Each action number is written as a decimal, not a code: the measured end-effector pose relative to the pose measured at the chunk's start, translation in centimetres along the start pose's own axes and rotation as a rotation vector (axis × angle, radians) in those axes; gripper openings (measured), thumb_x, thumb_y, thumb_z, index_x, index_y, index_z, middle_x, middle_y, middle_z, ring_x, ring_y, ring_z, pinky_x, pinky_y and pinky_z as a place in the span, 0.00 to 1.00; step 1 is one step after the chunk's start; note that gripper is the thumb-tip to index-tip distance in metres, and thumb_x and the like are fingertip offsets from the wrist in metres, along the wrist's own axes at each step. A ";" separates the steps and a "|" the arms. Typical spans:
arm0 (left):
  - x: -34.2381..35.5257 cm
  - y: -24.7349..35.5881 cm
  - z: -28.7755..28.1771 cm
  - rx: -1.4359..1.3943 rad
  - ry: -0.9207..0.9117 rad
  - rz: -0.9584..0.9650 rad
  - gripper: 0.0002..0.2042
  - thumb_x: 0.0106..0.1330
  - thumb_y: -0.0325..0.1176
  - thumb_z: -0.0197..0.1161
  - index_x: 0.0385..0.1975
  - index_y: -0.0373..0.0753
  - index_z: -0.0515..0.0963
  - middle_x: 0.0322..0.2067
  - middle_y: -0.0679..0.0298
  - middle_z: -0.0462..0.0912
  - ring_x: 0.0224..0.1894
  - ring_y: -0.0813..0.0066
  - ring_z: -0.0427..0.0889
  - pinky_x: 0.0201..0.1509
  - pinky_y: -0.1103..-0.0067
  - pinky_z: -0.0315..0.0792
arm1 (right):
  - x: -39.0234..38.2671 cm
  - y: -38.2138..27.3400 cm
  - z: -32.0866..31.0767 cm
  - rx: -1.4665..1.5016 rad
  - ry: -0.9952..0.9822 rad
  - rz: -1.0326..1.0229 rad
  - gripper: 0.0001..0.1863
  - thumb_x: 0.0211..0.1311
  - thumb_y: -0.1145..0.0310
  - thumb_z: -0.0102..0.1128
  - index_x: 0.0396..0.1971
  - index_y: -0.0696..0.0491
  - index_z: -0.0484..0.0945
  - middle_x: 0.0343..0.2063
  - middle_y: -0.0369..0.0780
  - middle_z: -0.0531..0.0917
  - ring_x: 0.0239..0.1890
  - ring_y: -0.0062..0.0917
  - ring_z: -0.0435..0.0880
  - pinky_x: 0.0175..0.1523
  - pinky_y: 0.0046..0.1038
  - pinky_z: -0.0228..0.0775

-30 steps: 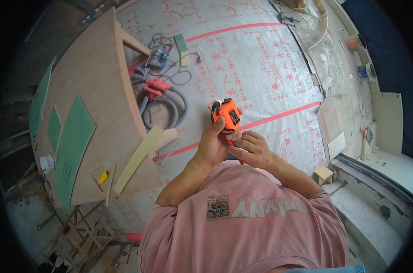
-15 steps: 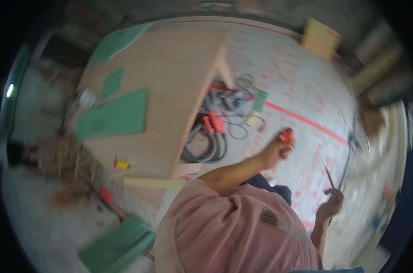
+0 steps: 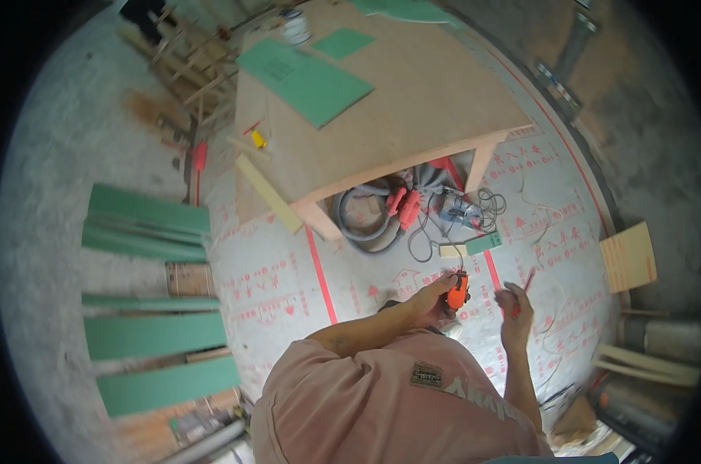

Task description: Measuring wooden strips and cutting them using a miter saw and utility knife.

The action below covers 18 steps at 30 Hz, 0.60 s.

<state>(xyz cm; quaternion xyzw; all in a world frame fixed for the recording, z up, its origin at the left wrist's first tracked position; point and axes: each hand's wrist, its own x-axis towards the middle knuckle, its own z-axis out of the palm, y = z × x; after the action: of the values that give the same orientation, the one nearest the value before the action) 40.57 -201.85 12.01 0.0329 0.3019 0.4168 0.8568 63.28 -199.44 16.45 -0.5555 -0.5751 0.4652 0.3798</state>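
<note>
My left hand [image 3: 437, 300] is closed around an orange and black tape measure [image 3: 458, 292], out in front of my chest. To its right, my right hand [image 3: 514, 313] grips a slim red pencil [image 3: 529, 278] whose end points up and away from me. Both hands are apart, above the printed floor sheet [image 3: 366, 282]. Beyond them stands a wooden worktable [image 3: 412, 93], with a green board [image 3: 304, 81] and a smaller green piece [image 3: 344, 43] lying on it.
Under the table's near edge lie a coiled grey hose [image 3: 347, 224] with red ends and a corded power tool [image 3: 460, 210]. Green panels [image 3: 153, 332] are stacked at the left. A pale wood strip [image 3: 269, 193] juts from the table corner. Yellowish boards [image 3: 629, 257] rest at the right.
My view has swung leftward, so the table now lies ahead and the green panels show at left. My hands have come closer together, still holding the tape measure and pencil.
</note>
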 end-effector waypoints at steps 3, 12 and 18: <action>-0.8 -1.3 1.6 0.190 0.109 0.144 0.22 0.75 0.48 0.53 0.64 0.49 0.64 0.45 0.60 0.76 0.35 0.73 0.78 0.29 0.72 0.75 | 1.6 -2.0 3.2 0.418 -0.180 0.274 0.20 0.74 0.66 0.50 0.59 0.61 0.71 0.51 0.45 0.82 0.53 0.26 0.80 0.54 0.27 0.74; -4.7 9.1 -2.6 1.094 0.358 0.338 0.21 0.70 0.41 0.60 0.60 0.40 0.75 0.45 0.62 0.81 0.42 0.76 0.80 0.41 0.75 0.78 | 6.1 2.2 9.8 0.686 -0.425 0.541 0.15 0.73 0.68 0.54 0.54 0.61 0.73 0.43 0.44 0.81 0.42 0.27 0.83 0.48 0.27 0.79; -6.4 36.0 -23.3 1.060 1.323 0.855 0.17 0.63 0.42 0.63 0.41 0.34 0.83 0.37 0.49 0.86 0.43 0.54 0.85 0.48 0.65 0.76 | 9.2 7.0 6.8 0.554 -0.378 0.771 0.21 0.70 0.57 0.58 0.54 0.57 0.73 0.41 0.39 0.79 0.41 0.31 0.83 0.41 0.42 0.84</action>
<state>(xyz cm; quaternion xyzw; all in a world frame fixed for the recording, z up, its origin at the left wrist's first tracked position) -0.14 -187.69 7.27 0.2825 0.8383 0.4380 0.1602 57.94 -191.41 7.09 -0.5118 -0.2420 0.7989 0.2031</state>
